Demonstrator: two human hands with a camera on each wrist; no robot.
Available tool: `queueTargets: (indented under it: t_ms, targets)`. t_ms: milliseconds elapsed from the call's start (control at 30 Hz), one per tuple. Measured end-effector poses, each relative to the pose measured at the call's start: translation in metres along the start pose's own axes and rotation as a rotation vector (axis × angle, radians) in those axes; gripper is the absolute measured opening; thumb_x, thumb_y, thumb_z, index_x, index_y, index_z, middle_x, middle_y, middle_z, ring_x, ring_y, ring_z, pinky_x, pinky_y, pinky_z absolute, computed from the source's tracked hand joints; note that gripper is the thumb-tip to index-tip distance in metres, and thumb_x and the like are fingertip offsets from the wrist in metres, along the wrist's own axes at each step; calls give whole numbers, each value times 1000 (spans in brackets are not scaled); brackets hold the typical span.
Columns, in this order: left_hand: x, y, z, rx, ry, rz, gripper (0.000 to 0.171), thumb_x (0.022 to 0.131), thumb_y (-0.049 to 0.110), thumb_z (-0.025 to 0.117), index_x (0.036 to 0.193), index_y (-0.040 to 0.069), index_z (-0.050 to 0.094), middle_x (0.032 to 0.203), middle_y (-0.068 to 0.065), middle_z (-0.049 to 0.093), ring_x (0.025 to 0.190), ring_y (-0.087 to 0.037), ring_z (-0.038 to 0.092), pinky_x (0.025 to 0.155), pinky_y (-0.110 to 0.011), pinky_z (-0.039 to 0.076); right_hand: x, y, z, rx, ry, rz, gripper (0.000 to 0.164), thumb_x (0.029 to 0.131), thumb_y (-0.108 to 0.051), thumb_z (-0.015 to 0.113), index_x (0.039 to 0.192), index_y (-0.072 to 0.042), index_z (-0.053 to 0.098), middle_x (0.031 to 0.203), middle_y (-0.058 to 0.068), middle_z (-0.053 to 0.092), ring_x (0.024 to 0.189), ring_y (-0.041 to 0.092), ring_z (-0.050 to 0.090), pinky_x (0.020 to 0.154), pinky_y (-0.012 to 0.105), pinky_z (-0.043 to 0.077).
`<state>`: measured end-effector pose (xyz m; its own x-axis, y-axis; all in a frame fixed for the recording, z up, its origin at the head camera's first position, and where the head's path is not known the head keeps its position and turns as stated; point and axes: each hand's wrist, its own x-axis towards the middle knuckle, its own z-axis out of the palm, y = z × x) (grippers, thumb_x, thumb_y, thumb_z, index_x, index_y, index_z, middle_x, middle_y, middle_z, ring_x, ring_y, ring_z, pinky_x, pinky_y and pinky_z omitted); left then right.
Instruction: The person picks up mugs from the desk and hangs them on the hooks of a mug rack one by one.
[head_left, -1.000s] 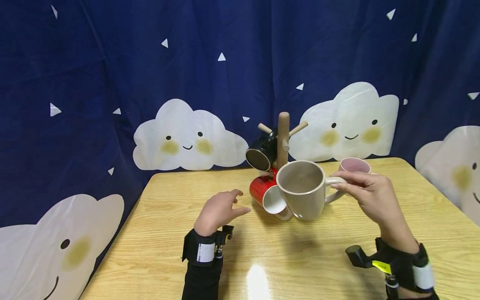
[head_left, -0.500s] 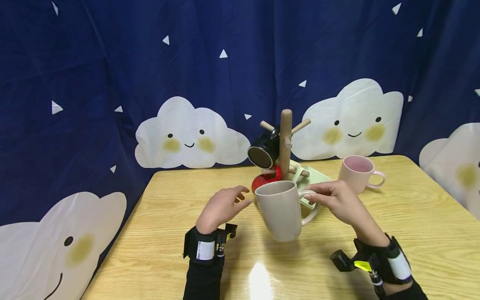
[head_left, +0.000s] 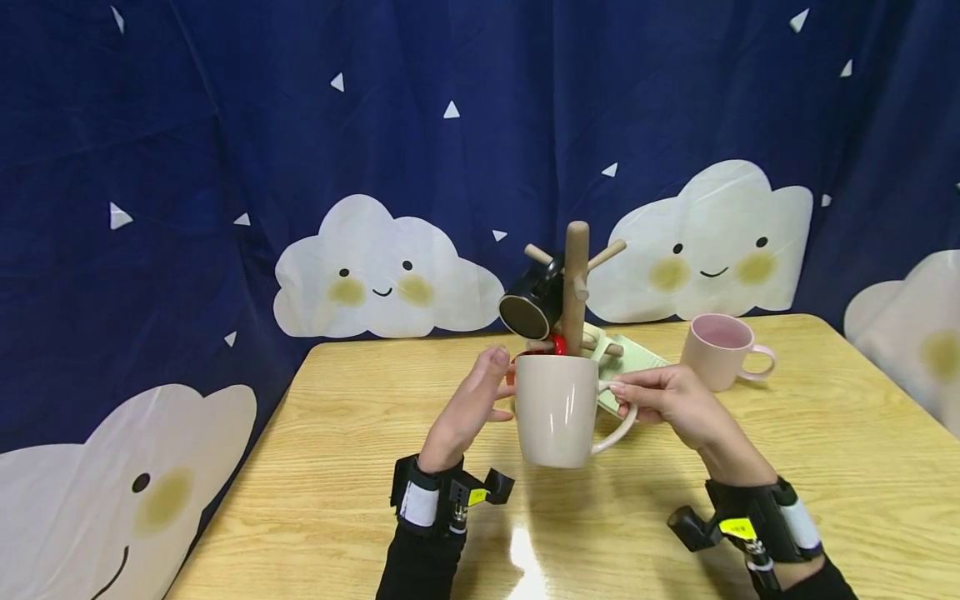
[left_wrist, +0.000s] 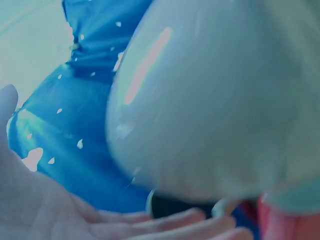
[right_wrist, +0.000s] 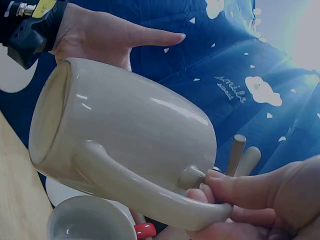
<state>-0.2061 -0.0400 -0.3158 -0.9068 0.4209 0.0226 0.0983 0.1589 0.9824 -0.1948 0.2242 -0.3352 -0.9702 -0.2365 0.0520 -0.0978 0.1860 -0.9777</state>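
Note:
My right hand pinches the handle of a cream mug, holding it above the table in front of a wooden mug tree. My left hand is at the mug's left side, fingers straight and thumb up; whether it touches the mug I cannot tell. Glossy cream wall fills much of the left wrist view, my left fingers stretched out below it. A black mug hangs tilted from an upper left peg. Lower down, a red mug is mostly hidden behind the cream one.
A pink mug stands upright at the right rear. Behind the tree lies a pale green ridged thing, partly covered. Bare pegs stick out of the tree's upper part. A dark blue curtain hangs behind the wooden table.
The cream mug has moved left and nearer to me, and its opening has turned away from view. My left hand has shifted right and turned upright beside it.

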Motion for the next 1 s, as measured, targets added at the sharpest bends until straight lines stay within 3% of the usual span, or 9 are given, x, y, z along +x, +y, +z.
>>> queueTargets:
  t_ms: [100, 167, 333, 433, 567, 667, 767, 1000]
  targets:
    - [4, -1, 8, -62, -16, -17, 114, 69, 83, 42, 145, 5, 9, 145, -22, 28, 129, -41, 36, 95, -57, 40, -3, -3, 2, -34, 29, -20, 23, 89, -11, 59, 103, 7, 65, 63, -9, 64, 59, 1, 57, 53, 18, 48]
    - [7, -2, 14, -94, -10, -39, 116, 67, 81, 49, 146, 6, 7, 146, -22, 27, 130, -40, 35, 96, -59, 38, -5, -5, 2, -41, 37, -37, 18, 89, -11, 59, 100, 1, 67, 64, -9, 64, 60, 1, 57, 54, 18, 48]
    - [16, -7, 24, -178, -21, -39, 98, 78, 55, 62, 145, 7, 9, 141, -21, 31, 125, -38, 38, 97, -57, 37, -9, -11, 4, -32, 51, -87, 13, 89, -11, 59, 94, -8, 70, 66, -9, 64, 63, 2, 57, 56, 19, 48]
    - [20, -11, 30, -259, -27, -9, 88, 79, 37, 67, 143, 8, 15, 132, -19, 37, 117, -33, 42, 93, -50, 39, -11, -15, 6, -38, 71, -89, 14, 90, -11, 58, 96, -4, 69, 66, -9, 63, 64, 2, 57, 57, 19, 49]
    - [20, -13, 33, -337, -22, 13, 80, 76, 28, 70, 140, 10, 26, 127, -15, 43, 110, -28, 47, 87, -43, 42, -14, -20, 10, -77, 101, -79, 24, 89, -11, 58, 103, 8, 65, 66, -10, 63, 65, 2, 57, 58, 19, 49]
    - [17, -11, 32, -349, -5, 14, 75, 75, 25, 71, 137, 10, 33, 124, -14, 47, 106, -26, 51, 84, -41, 44, -16, -22, 15, -88, 124, -84, 32, 89, -11, 59, 106, 16, 60, 68, -12, 63, 66, 0, 58, 60, 18, 50]
    - [14, -9, 32, -343, 37, 13, 70, 74, 23, 71, 134, 10, 36, 120, -14, 50, 103, -25, 53, 82, -40, 46, -16, -23, 20, -61, 149, -75, 34, 89, -13, 60, 107, 16, 59, 70, -14, 64, 70, -1, 59, 66, 17, 52]
    - [12, -7, 32, -320, 98, 27, 65, 73, 21, 71, 128, 11, 38, 119, -15, 50, 101, -25, 53, 80, -38, 46, -14, -23, 27, -132, 219, -66, 38, 89, -25, 61, 110, 6, 63, 78, -14, 66, 78, 0, 60, 69, 19, 50]
